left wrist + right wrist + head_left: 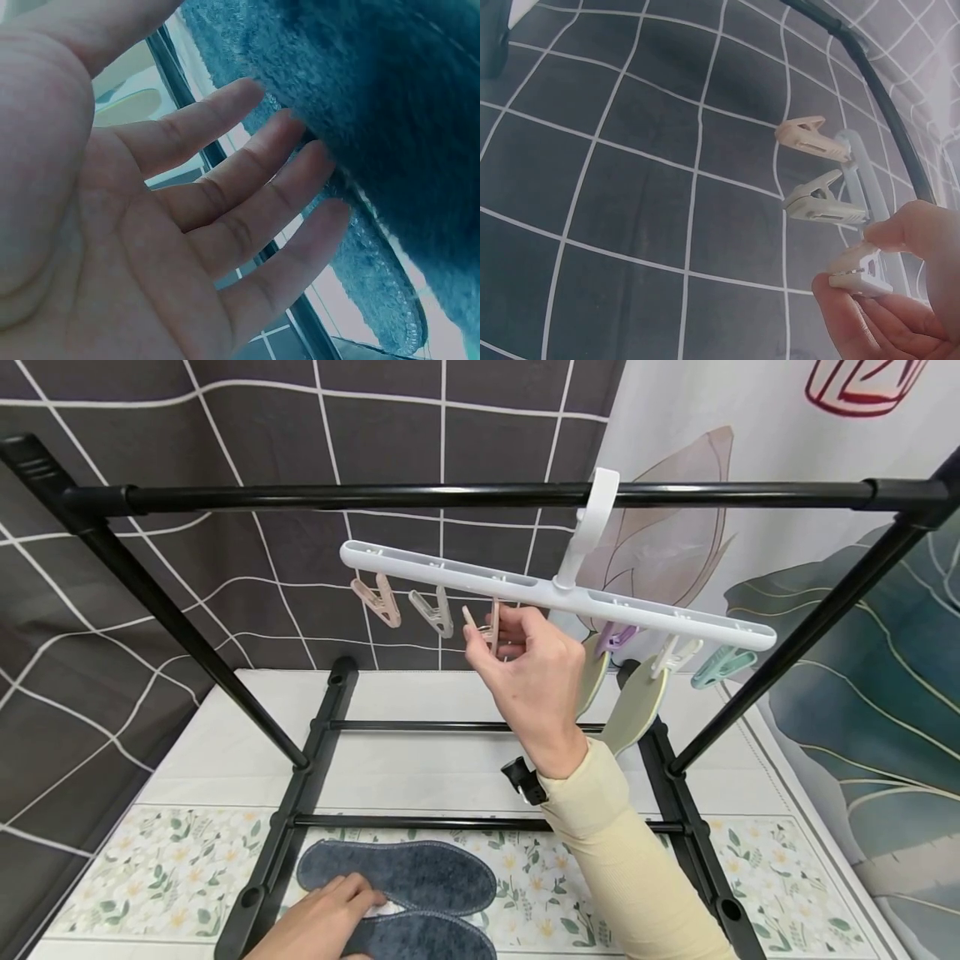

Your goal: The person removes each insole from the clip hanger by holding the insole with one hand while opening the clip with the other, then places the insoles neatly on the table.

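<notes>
My right hand [534, 672] pinches a pale clothespin [861, 281] between thumb and fingers, under the white clip hanger [465, 578]. The hanger hooks over the black rail and tilts down to the right. A peach clothespin [810, 137] and a grey clothespin [823, 201] hang bare beside it, to the left in the head view. Down at the front, my left hand [326, 914] lies at a pair of fuzzy dark blue insoles [405, 872]. Its fingers [247, 176] are loosely extended in the left wrist view, fingertips right at an insole's edge.
Two pale green insoles [633, 706] hang from a purple clothespin [618, 635] and a white clothespin [675, 652]. A teal clothespin [722, 666] hangs at the right end. The black rack's rail [360, 496] crosses above; a dark checked curtain [285, 452] stands behind.
</notes>
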The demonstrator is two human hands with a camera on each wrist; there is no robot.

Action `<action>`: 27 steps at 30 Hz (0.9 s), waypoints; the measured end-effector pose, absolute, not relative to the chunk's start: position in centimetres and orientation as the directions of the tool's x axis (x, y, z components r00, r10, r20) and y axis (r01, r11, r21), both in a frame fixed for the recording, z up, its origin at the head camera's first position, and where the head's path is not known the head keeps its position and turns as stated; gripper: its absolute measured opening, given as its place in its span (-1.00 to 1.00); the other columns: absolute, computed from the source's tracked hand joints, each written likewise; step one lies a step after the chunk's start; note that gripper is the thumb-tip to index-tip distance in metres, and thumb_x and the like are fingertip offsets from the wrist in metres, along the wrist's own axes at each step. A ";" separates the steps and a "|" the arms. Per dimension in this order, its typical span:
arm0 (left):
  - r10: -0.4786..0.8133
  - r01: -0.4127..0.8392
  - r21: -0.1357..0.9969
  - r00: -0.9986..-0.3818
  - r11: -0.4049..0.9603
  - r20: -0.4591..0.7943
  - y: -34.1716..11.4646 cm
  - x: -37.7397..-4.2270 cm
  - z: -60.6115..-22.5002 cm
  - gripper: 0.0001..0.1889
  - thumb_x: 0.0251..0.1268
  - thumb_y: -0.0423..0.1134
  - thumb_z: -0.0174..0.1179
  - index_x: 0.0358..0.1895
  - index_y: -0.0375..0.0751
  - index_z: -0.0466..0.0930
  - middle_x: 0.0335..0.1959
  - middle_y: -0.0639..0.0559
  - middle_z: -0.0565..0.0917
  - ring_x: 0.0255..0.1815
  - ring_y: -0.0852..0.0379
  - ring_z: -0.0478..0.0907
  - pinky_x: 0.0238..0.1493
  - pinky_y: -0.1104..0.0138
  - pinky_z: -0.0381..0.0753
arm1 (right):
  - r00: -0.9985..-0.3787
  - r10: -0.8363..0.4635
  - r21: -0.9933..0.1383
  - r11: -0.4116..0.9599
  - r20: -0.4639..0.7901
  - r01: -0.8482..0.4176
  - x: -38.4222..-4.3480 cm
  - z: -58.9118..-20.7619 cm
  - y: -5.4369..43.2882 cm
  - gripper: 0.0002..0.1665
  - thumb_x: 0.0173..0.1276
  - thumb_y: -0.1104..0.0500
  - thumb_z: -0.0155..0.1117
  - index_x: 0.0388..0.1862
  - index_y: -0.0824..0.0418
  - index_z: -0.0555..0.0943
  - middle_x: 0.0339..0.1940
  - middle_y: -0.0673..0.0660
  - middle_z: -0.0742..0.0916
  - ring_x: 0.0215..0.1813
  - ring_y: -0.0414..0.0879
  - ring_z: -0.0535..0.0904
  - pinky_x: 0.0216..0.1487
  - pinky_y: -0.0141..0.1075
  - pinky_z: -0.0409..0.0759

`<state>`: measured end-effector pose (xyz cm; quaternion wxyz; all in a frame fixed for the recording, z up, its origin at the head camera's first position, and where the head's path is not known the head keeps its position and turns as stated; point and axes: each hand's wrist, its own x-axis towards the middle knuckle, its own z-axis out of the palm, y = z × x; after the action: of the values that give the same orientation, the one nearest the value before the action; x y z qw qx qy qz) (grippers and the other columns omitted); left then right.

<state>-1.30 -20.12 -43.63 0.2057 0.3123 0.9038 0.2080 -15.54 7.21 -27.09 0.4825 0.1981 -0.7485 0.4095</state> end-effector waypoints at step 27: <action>0.575 0.507 0.384 -0.814 0.772 -0.081 -18.5 -2.7 -40.2 -0.48 0.26 0.21 0.30 0.09 -0.11 0.66 -0.07 0.13 0.63 -0.14 0.14 0.64 -0.22 0.18 0.67 | -0.475 0.109 -0.451 0.551 0.873 -0.702 -15.4 -27.3 7.1 -0.72 0.20 0.24 0.49 -0.20 0.42 0.68 -0.33 0.21 0.80 -0.39 -0.08 0.76 -0.34 -0.38 0.71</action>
<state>-2.74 -18.53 -40.15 0.0971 0.2887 0.9362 0.1753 -15.37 7.12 -27.31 0.4718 0.1991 -0.7436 0.4298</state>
